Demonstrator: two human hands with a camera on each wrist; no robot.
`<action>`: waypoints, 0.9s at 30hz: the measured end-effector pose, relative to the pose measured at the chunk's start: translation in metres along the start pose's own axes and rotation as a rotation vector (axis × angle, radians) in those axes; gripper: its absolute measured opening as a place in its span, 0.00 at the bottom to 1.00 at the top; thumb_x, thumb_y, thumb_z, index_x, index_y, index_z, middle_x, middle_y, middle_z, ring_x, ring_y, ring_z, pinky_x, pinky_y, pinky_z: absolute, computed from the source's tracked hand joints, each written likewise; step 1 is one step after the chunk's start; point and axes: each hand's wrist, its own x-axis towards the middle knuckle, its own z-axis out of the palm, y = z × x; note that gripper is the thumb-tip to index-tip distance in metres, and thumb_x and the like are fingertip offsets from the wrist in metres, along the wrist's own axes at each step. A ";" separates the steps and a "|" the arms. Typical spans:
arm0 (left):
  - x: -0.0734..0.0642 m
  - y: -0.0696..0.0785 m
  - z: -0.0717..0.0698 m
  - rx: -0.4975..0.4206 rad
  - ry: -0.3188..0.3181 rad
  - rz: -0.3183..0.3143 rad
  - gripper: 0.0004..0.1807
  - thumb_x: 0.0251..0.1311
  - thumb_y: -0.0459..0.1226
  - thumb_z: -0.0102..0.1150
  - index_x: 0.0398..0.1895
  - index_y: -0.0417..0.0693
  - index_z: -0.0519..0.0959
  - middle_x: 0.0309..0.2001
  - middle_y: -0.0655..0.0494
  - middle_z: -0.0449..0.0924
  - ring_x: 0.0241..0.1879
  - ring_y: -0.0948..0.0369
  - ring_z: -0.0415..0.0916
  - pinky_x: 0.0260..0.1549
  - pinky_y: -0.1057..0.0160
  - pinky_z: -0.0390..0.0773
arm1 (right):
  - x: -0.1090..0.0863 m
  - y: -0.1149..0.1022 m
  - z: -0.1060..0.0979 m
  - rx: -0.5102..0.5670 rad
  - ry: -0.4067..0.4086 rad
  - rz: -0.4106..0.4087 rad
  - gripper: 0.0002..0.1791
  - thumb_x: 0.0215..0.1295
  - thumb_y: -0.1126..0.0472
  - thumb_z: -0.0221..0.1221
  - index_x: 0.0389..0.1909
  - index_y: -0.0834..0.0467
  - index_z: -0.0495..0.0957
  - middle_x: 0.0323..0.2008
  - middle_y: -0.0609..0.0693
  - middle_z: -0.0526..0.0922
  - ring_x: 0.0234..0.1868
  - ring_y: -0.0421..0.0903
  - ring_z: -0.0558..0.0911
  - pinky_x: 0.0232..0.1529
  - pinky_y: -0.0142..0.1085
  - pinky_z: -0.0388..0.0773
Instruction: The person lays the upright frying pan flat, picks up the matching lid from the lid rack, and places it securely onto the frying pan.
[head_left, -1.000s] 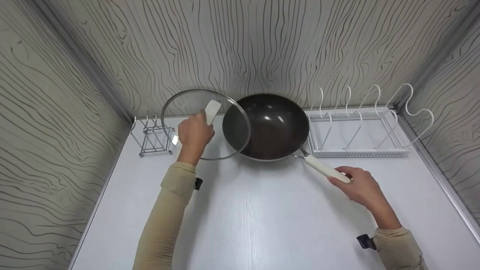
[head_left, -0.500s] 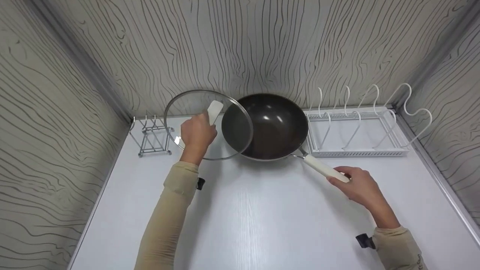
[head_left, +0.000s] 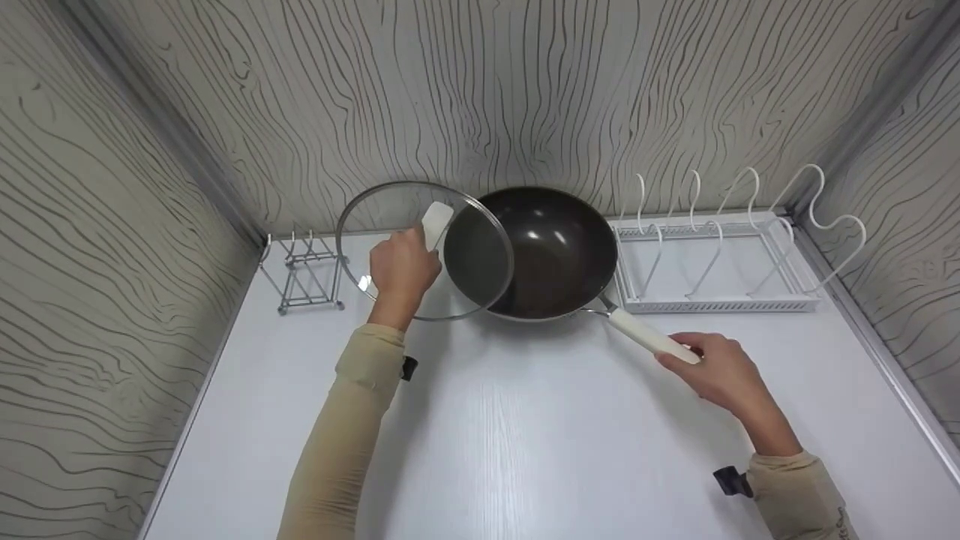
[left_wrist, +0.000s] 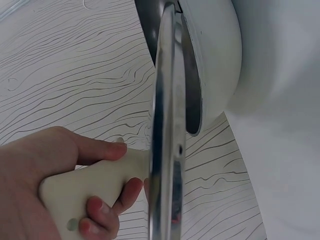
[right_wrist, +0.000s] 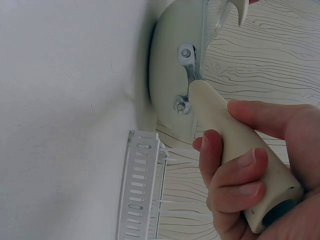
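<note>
In the head view, my left hand (head_left: pixel 405 266) grips the cream knob of a round glass lid (head_left: pixel 472 277) with a steel rim. The left wrist view shows fingers and thumb curled round that lid knob (left_wrist: pixel 95 187), with the rim edge-on beside the pan's lip. A deep frying pan (head_left: pixel 555 262), dark inside and pale outside, stands on the table at the back middle. The lid overlaps the pan's left part in the head view. My right hand (head_left: pixel 716 375) holds the end of the cream pan handle (right_wrist: pixel 235 145), fingers wrapped round it.
A white rack (head_left: pixel 720 307) with tall curved wire dividers stands right of the pan, close to its side. At the back left is a small grey wire rack (head_left: pixel 311 301). Wood-patterned walls (head_left: pixel 480 90) enclose the white table (head_left: pixel 495 450) behind and at both sides.
My left hand has moved slightly right with the lid, which now overlaps more of the pan. The pan and my right hand have stayed in place.
</note>
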 end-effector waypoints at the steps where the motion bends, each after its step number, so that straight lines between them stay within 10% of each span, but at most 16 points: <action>1: 0.000 0.000 0.000 0.001 0.001 0.001 0.09 0.61 0.41 0.65 0.31 0.43 0.81 0.21 0.49 0.83 0.18 0.57 0.73 0.20 0.56 0.74 | 0.000 0.000 0.000 0.000 0.000 0.000 0.33 0.70 0.45 0.65 0.63 0.67 0.78 0.32 0.54 0.85 0.23 0.43 0.78 0.22 0.38 0.74; 15: 0.001 0.009 0.005 -0.010 0.015 0.007 0.18 0.62 0.48 0.65 0.23 0.46 0.78 0.18 0.51 0.81 0.18 0.58 0.70 0.18 0.59 0.67 | 0.001 0.001 0.000 -0.004 0.004 -0.004 0.33 0.70 0.46 0.65 0.63 0.68 0.77 0.33 0.54 0.85 0.23 0.43 0.77 0.22 0.37 0.73; 27: -0.002 0.012 0.008 -0.026 0.000 -0.002 0.09 0.58 0.39 0.64 0.36 0.42 0.83 0.21 0.50 0.83 0.19 0.58 0.70 0.18 0.59 0.65 | 0.001 0.000 0.001 0.001 -0.003 0.003 0.34 0.69 0.45 0.65 0.64 0.67 0.77 0.32 0.54 0.84 0.23 0.43 0.78 0.22 0.37 0.74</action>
